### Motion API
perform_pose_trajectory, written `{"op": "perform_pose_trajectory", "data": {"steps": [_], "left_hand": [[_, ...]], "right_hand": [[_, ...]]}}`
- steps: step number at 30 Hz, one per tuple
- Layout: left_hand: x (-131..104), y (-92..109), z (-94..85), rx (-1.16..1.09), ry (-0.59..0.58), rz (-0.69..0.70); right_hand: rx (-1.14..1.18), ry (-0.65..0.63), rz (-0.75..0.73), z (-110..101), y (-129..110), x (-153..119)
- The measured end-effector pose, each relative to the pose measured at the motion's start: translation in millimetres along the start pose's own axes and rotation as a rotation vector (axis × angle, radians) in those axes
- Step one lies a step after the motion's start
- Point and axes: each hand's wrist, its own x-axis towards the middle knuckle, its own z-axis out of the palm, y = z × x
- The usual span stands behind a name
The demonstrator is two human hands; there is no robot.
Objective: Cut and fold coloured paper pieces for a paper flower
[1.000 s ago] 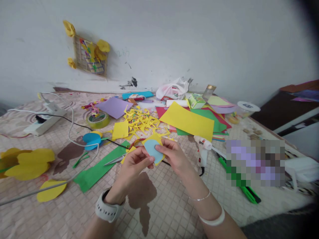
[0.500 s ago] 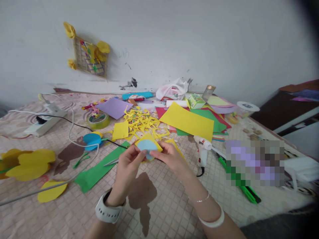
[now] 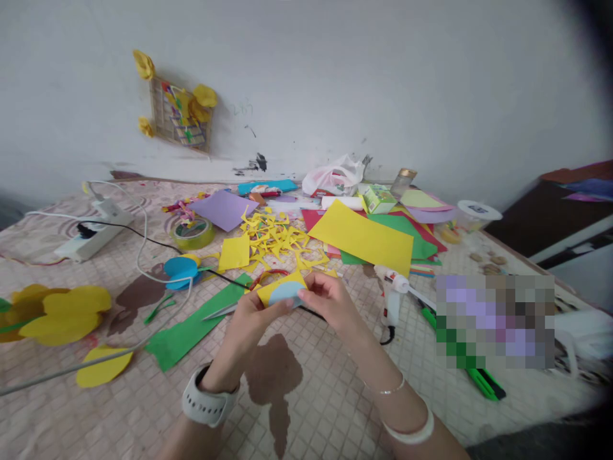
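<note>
My left hand (image 3: 253, 316) and my right hand (image 3: 330, 300) pinch a small yellow paper (image 3: 294, 281) from either side, together with a light blue round paper (image 3: 283, 291) lying against its near face. Both thumbs press on the blue piece. Behind the papers shows a red scissors handle (image 3: 271, 275), with the grey blades (image 3: 221, 312) coming out beside my left hand over a green paper strip (image 3: 191, 332). Yellow paper scraps (image 3: 275, 236) are heaped beyond my hands.
A white glue gun (image 3: 393, 294) stands right of my right hand, near a green cutter (image 3: 483, 383). At left are a cable (image 3: 143, 236), a power strip (image 3: 96, 236), tape (image 3: 193, 235) and yellow paper petals (image 3: 67, 313). Coloured sheets (image 3: 364, 236) lie behind.
The yellow and blue papers have been tilted and look flatter, with the red scissors handle now showing behind them. Both hands keep their hold. The view has shifted slightly.
</note>
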Motion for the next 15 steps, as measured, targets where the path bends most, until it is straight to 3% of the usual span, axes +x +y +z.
{"op": "perform_pose_trajectory", "data": {"steps": [9, 15], "left_hand": [[3, 5, -13.1, 0.057, -0.067, -0.006], [-1, 11, -16.4, 0.149, -0.157, 0.080]], "right_hand": [[-0.178, -0.095, -0.042, -2, -1, 0], [-0.357, -0.164, -0.104, 0, -12, -3]]}}
